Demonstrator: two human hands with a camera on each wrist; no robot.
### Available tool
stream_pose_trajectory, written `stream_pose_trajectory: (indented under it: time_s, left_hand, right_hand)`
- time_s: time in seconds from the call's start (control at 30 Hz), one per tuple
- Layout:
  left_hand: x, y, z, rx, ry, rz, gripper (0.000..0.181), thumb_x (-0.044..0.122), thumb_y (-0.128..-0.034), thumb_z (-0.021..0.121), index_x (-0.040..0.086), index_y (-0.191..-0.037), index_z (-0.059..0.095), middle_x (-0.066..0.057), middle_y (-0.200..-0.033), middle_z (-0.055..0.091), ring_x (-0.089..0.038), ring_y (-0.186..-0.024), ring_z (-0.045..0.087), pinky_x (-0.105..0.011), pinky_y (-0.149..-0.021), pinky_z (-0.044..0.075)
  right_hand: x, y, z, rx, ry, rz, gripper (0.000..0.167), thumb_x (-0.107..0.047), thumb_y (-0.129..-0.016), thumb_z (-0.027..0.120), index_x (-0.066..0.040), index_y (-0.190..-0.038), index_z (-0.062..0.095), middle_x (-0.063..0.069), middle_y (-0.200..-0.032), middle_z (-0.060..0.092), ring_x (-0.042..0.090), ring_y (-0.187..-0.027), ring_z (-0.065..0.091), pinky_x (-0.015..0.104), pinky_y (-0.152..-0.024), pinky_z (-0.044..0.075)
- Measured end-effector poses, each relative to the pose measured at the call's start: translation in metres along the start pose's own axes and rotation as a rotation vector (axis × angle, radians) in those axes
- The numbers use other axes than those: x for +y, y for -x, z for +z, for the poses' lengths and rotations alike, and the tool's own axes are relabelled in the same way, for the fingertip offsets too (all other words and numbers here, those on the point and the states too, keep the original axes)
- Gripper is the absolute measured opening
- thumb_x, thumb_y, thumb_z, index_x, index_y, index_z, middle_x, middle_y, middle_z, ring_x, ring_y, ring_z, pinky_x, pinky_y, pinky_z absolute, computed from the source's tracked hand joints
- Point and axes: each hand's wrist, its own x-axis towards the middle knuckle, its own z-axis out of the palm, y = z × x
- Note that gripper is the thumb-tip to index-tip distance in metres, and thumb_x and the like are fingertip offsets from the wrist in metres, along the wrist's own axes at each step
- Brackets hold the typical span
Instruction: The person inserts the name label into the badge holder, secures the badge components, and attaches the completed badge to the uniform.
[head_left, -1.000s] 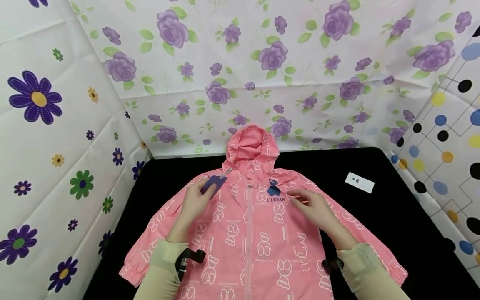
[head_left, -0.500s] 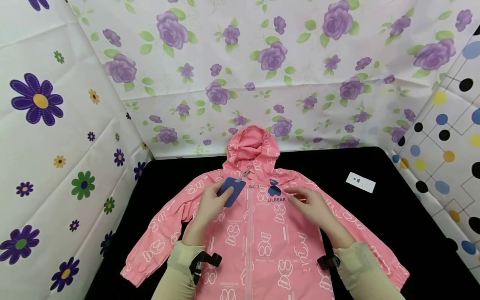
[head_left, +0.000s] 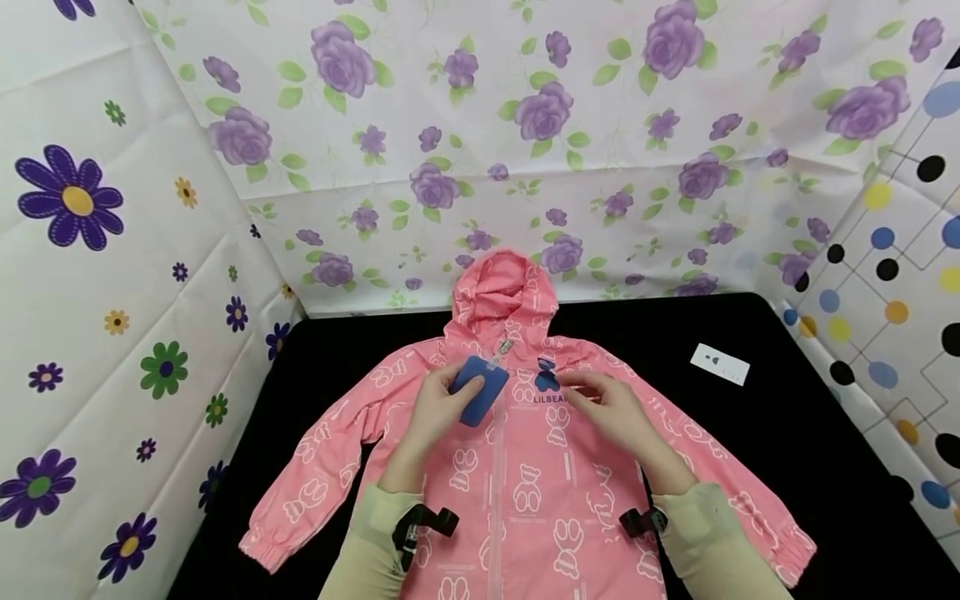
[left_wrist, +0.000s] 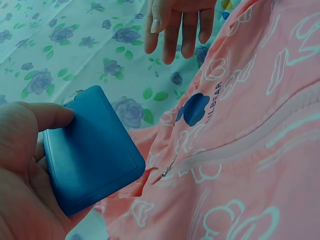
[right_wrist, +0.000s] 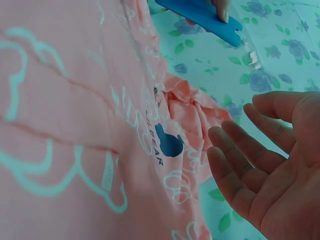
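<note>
A pink hooded children's jacket (head_left: 525, 467), zipped at the front and printed with white bears, lies spread on the black table. My left hand (head_left: 438, 408) pinches a flat blue badge holder (head_left: 480, 392) between thumb and fingers, above the jacket near the top of its zipper. A small metal clip (head_left: 506, 344) hangs at the holder's upper end. My right hand (head_left: 607, 408) hovers beside the dark bear logo (head_left: 547, 377) on the chest. In the right wrist view the fingers (right_wrist: 245, 165) of that hand are loosely bent, with nothing in them.
A white card (head_left: 720, 364) with a small dark print lies on the black tabletop (head_left: 637, 325) to the right of the jacket. Flowered cloth walls (head_left: 390, 208) stand behind and left; a dotted one (head_left: 885, 317) stands right.
My left hand has carried the blue badge holder rightward from the jacket's shoulder toward the zipper, turning its flat face into view. My right hand has shifted slightly left.
</note>
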Motion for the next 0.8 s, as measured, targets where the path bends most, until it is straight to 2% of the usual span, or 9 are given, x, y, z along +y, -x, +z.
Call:
stream_pose_trajectory:
  time_s: [0.17,0.27,0.43,0.53,0.67,0.8]
  left_hand:
    - [0.004,0.001,0.003,-0.026,0.002,0.029,0.032,0.017,-0.1006,0.075,-0.002,-0.126,0.075,-0.015,-0.101,0.078,-0.019,-0.077,0.074,-0.031,-0.067,0.064]
    - [0.005,0.002,0.005,-0.048,0.006,0.037,0.031,0.016,-0.1004,0.075,-0.002,-0.125,0.075,-0.015,-0.101,0.078,-0.018,-0.077,0.074,-0.03,-0.067,0.064]
    - [0.005,0.005,0.009,-0.083,0.017,0.012,0.031,0.017,-0.0997,0.076,0.0,-0.125,0.076,-0.013,-0.1,0.078,-0.018,-0.077,0.074,-0.029,-0.067,0.063]
    - [0.006,0.006,0.012,-0.105,0.018,0.003,0.032,0.02,-0.0991,0.078,0.002,-0.125,0.077,-0.011,-0.102,0.077,-0.018,-0.079,0.074,-0.029,-0.07,0.063]
    - [0.006,0.006,0.015,-0.126,0.002,0.006,0.033,0.022,-0.099,0.078,0.003,-0.127,0.076,-0.011,-0.106,0.077,-0.018,-0.083,0.073,-0.029,-0.072,0.063]
    - [0.006,0.005,0.016,-0.133,0.001,0.001,0.034,0.021,-0.0985,0.079,0.004,-0.127,0.076,-0.011,-0.107,0.078,-0.019,-0.084,0.073,-0.031,-0.073,0.062]
  right_hand:
    - [-0.005,-0.002,0.0,-0.004,-0.009,0.025,0.028,-0.025,-0.105,0.073,-0.014,-0.13,0.077,0.0,-0.129,0.074,0.024,-0.11,0.073,0.047,-0.097,0.058]
    - [-0.006,-0.002,0.001,-0.011,-0.038,0.022,0.026,-0.022,-0.105,0.073,-0.012,-0.129,0.077,0.002,-0.128,0.075,0.022,-0.108,0.073,0.041,-0.095,0.058]
    - [-0.009,-0.004,0.003,-0.05,-0.129,-0.002,0.026,-0.019,-0.105,0.072,-0.007,-0.128,0.076,0.007,-0.127,0.074,0.02,-0.105,0.073,0.027,-0.091,0.057]
    - [-0.01,-0.005,0.004,-0.065,-0.189,0.0,0.028,-0.018,-0.105,0.072,-0.005,-0.129,0.075,0.011,-0.127,0.074,0.023,-0.108,0.073,0.023,-0.092,0.057]
    - [-0.012,-0.006,0.005,-0.091,-0.263,0.018,0.032,-0.018,-0.106,0.07,-0.001,-0.134,0.072,0.019,-0.129,0.072,0.031,-0.114,0.073,0.027,-0.094,0.059]
    - [-0.014,-0.007,0.006,-0.121,-0.289,0.019,0.037,-0.019,-0.109,0.067,0.003,-0.138,0.068,0.02,-0.126,0.073,0.036,-0.114,0.072,0.045,-0.096,0.061]
